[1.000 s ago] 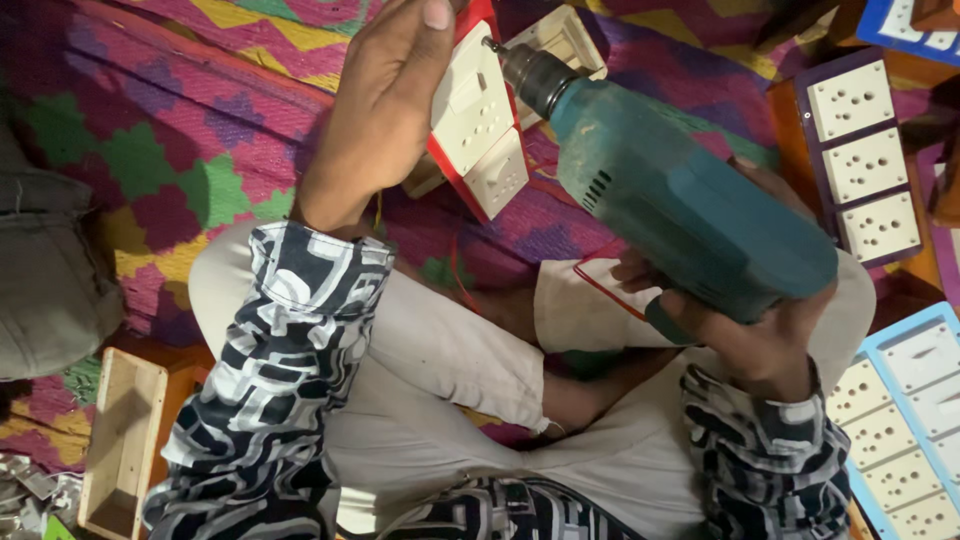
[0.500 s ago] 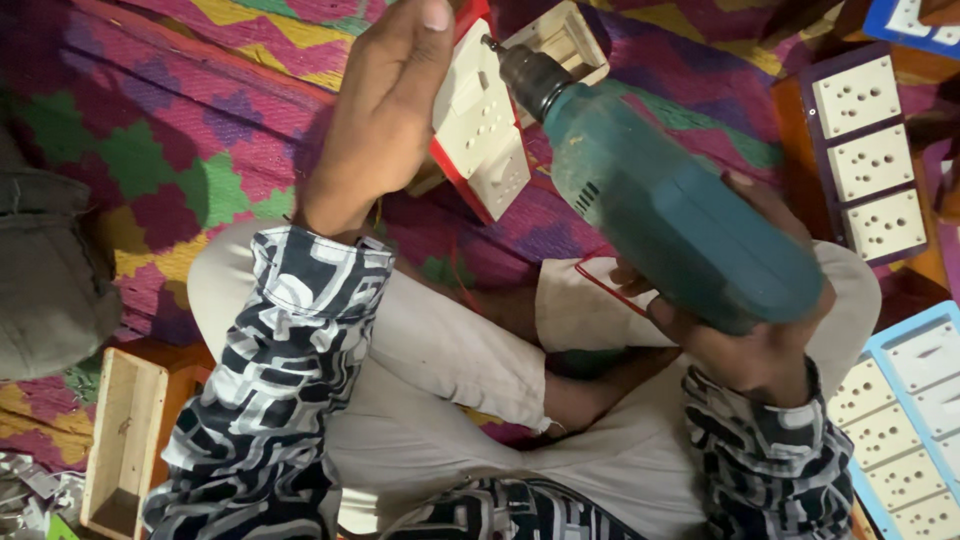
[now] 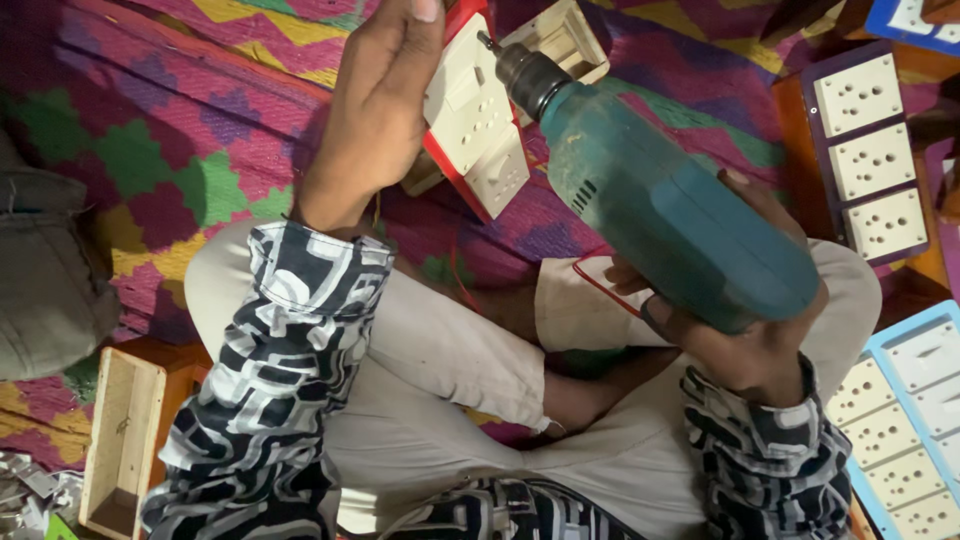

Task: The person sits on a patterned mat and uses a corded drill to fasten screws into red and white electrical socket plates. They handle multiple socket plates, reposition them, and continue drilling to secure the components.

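Observation:
My left hand (image 3: 385, 95) grips a red-backed board carrying cream switches and a socket (image 3: 472, 110), holding it upright above my crossed legs. My right hand (image 3: 740, 335) is wrapped around the handle of a teal electric drill (image 3: 660, 205). The drill's dark chuck and bit (image 3: 497, 52) point up-left, with the tip at the top edge of the switch board. Both arms wear black-and-white patterned sleeves.
A colourful woven mat (image 3: 170, 130) covers the floor. An open wooden box (image 3: 560, 40) lies behind the board, another wooden box (image 3: 120, 440) at lower left. Purple-framed socket panels (image 3: 865, 150) lie at the right, blue-framed ones (image 3: 910, 410) at lower right. A grey cloth bundle (image 3: 45, 270) lies left.
The drill's tip has shifted slightly along the board's top edge; both hands keep their grips and the board stays raised.

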Available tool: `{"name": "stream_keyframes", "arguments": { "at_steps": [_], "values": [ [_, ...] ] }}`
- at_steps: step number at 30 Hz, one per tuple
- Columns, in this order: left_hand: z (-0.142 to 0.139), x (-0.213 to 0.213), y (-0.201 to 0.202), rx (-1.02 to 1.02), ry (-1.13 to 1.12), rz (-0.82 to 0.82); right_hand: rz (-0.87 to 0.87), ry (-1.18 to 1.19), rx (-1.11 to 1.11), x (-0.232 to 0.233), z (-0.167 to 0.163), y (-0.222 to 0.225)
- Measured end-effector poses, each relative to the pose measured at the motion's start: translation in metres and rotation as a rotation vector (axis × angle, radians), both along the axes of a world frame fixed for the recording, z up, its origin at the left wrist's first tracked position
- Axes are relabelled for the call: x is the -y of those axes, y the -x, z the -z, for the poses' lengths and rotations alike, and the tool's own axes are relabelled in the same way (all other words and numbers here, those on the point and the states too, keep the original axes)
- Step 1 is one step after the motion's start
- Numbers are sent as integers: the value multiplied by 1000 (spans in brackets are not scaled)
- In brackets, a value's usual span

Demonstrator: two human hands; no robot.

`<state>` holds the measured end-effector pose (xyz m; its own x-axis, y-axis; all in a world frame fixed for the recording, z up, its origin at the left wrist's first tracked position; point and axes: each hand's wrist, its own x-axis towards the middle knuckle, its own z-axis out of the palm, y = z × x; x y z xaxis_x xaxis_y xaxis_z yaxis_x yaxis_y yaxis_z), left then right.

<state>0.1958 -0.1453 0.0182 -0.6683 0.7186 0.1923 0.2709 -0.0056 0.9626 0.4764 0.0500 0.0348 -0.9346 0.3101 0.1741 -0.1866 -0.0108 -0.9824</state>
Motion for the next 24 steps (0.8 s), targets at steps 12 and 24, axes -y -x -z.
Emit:
{"name": "stream_keyframes", "arguments": {
  "at_steps": [12, 24],
  "values": [
    [-16, 0, 8, 80, 45, 9, 77, -43, 97, -12, -8, -18],
    [7, -2, 7, 411, -142, 13, 61, -395, 46, -5, 0, -20]
  ]
}}
